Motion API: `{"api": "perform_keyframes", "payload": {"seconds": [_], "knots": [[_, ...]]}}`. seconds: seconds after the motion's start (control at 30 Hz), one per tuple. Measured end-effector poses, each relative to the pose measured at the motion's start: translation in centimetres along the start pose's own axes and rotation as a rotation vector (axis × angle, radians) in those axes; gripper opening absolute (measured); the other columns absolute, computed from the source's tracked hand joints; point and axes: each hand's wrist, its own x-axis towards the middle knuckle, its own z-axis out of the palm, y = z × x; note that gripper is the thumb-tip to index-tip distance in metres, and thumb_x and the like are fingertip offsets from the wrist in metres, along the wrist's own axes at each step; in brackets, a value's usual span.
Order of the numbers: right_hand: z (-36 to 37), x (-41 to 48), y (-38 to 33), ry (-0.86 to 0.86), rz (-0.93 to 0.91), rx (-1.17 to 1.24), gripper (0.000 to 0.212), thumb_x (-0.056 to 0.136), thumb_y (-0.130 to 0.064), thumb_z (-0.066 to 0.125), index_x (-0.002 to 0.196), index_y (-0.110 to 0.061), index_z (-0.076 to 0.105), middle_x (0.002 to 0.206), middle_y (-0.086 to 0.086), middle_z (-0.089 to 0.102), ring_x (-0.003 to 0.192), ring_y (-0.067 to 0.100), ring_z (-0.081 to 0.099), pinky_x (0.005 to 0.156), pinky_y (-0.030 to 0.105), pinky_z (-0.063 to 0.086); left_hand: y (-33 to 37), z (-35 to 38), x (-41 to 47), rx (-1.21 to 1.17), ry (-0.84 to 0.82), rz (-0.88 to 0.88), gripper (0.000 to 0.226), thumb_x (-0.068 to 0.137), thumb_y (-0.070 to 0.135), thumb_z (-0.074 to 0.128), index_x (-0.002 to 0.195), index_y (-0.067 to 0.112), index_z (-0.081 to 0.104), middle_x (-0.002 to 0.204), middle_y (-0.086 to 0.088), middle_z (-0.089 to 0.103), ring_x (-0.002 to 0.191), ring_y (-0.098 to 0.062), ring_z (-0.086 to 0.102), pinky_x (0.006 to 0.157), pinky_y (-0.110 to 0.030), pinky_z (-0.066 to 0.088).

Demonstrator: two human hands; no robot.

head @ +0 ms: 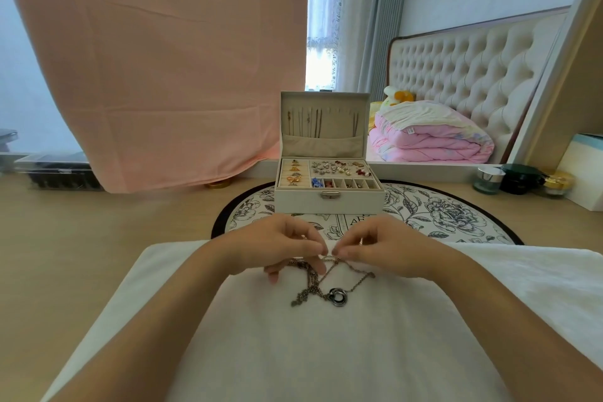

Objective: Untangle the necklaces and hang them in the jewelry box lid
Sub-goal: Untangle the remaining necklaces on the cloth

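Observation:
A tangle of thin metal necklaces (318,287) lies on a white cloth (326,352) in front of me, with a dark double-ring pendant (337,294) at its lower end. My left hand (277,248) and my right hand (381,246) meet just above the tangle, each pinching a strand of chain between thumb and fingertips. Behind them stands the open cream jewelry box (329,201). Its upright lid (324,122) has several chains hanging inside above a fabric pocket.
The box sits on a round floral mat (456,215) on a wooden desk (81,238). Its tray holds earrings and brooches. Cosmetic jars (518,183) stand at the right, a clear organiser (55,173) at the left. A pink cloth (156,59) hangs behind.

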Motion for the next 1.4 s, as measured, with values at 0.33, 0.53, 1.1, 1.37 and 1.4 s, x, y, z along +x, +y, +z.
{"api": "perform_keyframes", "payload": {"seconds": [0.33,0.53,1.1,1.37,1.4], "knots": [[0.3,1.7,2.0,0.112,-0.005,-0.401,0.008,0.091,-0.033,0.068,0.086,-0.036,0.073,0.095,-0.018,0.06,0.088,0.001,0.056,0.08,0.023,0.047,-2.5,-0.5,1.2,0.564,0.243,-0.031,0.003,0.087,0.034,0.074,0.09,0.033,0.074,0.094,0.018,0.065,0.079,0.002,0.057,0.067,-0.013,0.042],[0.0,1.5,2.7,0.204,0.09,-0.309,0.009,0.094,-0.03,0.064,0.09,-0.034,0.071,0.092,-0.021,0.063,0.085,-0.001,0.057,0.078,0.023,0.047,-2.6,-0.9,1.3,0.686,0.303,-0.077,0.005,0.091,0.031,0.064,0.091,0.036,0.066,0.099,0.018,0.064,0.09,-0.002,0.058,0.076,-0.023,0.047],[0.0,0.8,1.8,0.224,0.171,-0.328,0.012,0.09,-0.037,0.061,0.082,-0.031,0.068,0.085,-0.014,0.069,0.082,0.004,0.063,0.08,0.034,0.056,-1.1,3.0,3.2,0.811,0.372,0.123,0.013,0.093,0.036,0.063,0.1,0.035,0.074,0.098,0.018,0.065,0.08,-0.001,0.053,0.068,-0.02,0.043],[0.0,1.6,3.0,0.322,0.232,-0.525,0.008,0.091,-0.039,0.061,0.09,-0.033,0.067,0.089,-0.016,0.064,0.089,0.01,0.061,0.08,0.032,0.053,-1.9,2.3,3.0,0.468,0.313,0.083,0.011,0.101,0.026,0.053,0.095,0.032,0.061,0.096,0.015,0.063,0.084,-0.002,0.058,0.073,-0.016,0.044],[0.0,1.6,2.9,0.322,0.231,-0.525,0.007,0.09,-0.038,0.064,0.091,-0.033,0.068,0.091,-0.016,0.063,0.091,0.01,0.061,0.08,0.031,0.051,-1.9,2.2,2.9,0.34,0.312,0.078,0.012,0.101,0.024,0.052,0.094,0.03,0.061,0.097,0.011,0.067,0.08,-0.001,0.061,0.073,-0.017,0.047]]}}
